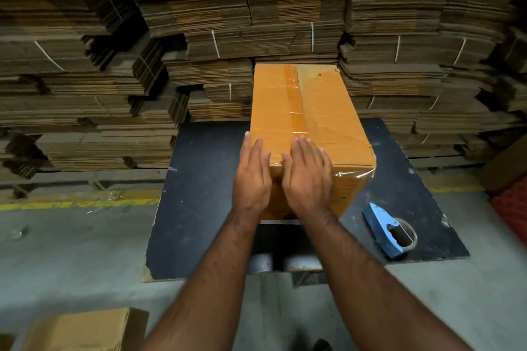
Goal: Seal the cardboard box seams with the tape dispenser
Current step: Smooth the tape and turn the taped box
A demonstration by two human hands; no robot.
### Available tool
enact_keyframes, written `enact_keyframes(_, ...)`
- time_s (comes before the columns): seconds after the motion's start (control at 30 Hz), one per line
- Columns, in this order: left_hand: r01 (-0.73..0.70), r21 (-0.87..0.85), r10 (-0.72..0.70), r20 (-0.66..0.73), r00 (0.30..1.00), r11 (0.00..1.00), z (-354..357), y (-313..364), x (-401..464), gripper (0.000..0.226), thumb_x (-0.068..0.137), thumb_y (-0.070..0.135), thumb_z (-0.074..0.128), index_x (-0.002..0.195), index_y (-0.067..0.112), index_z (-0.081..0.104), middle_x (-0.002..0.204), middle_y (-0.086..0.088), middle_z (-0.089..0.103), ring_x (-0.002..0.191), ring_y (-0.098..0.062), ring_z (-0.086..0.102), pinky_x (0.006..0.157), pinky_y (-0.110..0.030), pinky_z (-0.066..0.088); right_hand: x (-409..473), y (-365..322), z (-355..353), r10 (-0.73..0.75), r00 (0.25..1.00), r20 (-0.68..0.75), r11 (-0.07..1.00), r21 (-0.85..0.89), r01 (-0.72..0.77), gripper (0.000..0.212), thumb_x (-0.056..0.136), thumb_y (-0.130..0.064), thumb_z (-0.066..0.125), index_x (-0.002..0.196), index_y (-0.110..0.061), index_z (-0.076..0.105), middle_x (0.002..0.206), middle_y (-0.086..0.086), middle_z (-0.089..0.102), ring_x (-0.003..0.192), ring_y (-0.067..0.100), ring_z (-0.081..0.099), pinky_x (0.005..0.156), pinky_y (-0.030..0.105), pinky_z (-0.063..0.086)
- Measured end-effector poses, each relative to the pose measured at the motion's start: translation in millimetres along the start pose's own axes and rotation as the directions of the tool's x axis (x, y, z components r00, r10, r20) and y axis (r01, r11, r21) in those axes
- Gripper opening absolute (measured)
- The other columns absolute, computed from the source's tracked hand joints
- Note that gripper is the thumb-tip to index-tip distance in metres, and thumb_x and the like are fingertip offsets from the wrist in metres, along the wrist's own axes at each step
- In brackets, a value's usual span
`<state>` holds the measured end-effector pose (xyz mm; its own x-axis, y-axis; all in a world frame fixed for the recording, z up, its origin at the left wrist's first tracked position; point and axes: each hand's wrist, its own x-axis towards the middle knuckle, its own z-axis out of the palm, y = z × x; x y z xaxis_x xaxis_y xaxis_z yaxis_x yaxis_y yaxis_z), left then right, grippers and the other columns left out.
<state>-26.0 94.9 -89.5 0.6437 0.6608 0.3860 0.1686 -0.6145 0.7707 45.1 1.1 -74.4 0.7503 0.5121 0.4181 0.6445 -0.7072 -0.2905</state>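
Note:
An orange-brown cardboard box [322, 114] stands on a dark board [199, 202], with clear tape running along its top centre seam and over the near edge. My left hand [252, 177] lies flat against the box's near left corner, fingers straight. My right hand [306, 177] presses flat over the near end of the taped seam. The blue tape dispenser [389, 232] with its tape roll lies on the board to the right of the box, apart from both hands.
Tall stacks of bundled flat cartons [256, 23] wall in the far side and both flanks. A small cardboard piece [85, 330] lies on the concrete floor at lower left. A yellow floor line [79, 204] runs behind the board.

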Motion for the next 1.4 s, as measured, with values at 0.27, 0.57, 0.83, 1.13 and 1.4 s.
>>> enact_keyframes(0.27, -0.028, -0.019, 0.031, 0.129, 0.991, 0.999, -11.7, -20.8, -29.5, 0.055, 0.107, 0.034, 0.036, 0.157, 0.039, 0.014, 0.167, 0.011, 0.007, 0.128, -0.002, 0.038, 0.089, -0.031, 0.049, -5.7, 24.0, -6.4, -0.207, 0.975, 0.081, 0.977, -0.027, 0.21, 0.061, 0.104, -0.05, 0.026, 0.148, -0.01, 0.042, 0.153, 0.007, 0.043, 0.143, 0.021, 0.033, 0.119, 0.042, 0.02)
enact_keyframes(0.57, 0.186, 0.05, -0.184, -0.03, 0.982, 0.981, 6.1, 11.5, -2.8, 0.053, 0.106, 0.034, 0.038, 0.156, 0.02, 0.028, 0.164, -0.004, 0.023, 0.146, -0.018, 0.03, 0.103, -0.021, 0.023, 7.9, -1.3, -6.9, 0.083, 0.99, 0.115, 0.997, -0.017, -0.082, 0.055, 0.105, -0.04, 0.023, 0.151, -0.012, 0.036, 0.158, 0.004, 0.036, 0.148, 0.018, 0.024, 0.12, 0.039, 0.01)
enact_keyframes(0.83, 0.136, 0.03, -0.135, -0.037, 0.99, 0.99, 2.1, 22.0, 3.0, 0.052, 0.107, 0.033, 0.037, 0.155, 0.013, 0.032, 0.166, -0.004, 0.013, 0.149, -0.021, 0.026, 0.108, -0.025, 0.029, 12.7, 0.6, -20.5, 0.217, 0.971, 0.1, 0.973, 0.053, -0.223, 0.061, 0.103, -0.046, 0.03, 0.148, -0.007, 0.041, 0.156, 0.011, 0.037, 0.149, 0.024, 0.022, 0.122, 0.041, 0.007)
enact_keyframes(1.13, 0.056, 0.156, -0.055, -0.012, 0.998, 0.986, -2.3, 17.8, 11.3, 0.041, 0.105, 0.014, 0.038, 0.145, 0.009, 0.047, 0.159, -0.01, 0.034, 0.148, -0.023, 0.028, 0.119, -0.032, 0.024, 12.3, 6.6, -19.4, 0.179, 0.979, 0.094, 0.983, 0.033, -0.182, 0.048, 0.106, -0.033, 0.032, 0.149, -0.013, 0.041, 0.157, 0.005, 0.038, 0.148, 0.018, 0.025, 0.12, 0.04, 0.012)
enact_keyframes(1.4, -0.182, 0.363, 0.125, 0.175, 0.977, 0.914, -8.0, 16.5, 13.0, 0.045, 0.104, 0.02, 0.038, 0.147, 0.008, 0.045, 0.156, -0.01, 0.04, 0.148, -0.022, 0.028, 0.123, -0.046, 0.018, 2.7, 22.6, -24.4, 0.012, 0.989, 0.149, 0.999, -0.036, -0.007, 0.058, 0.106, -0.042, 0.018, 0.153, -0.011, 0.031, 0.16, 0.005, 0.031, 0.149, 0.017, 0.021, 0.121, 0.04, 0.011)
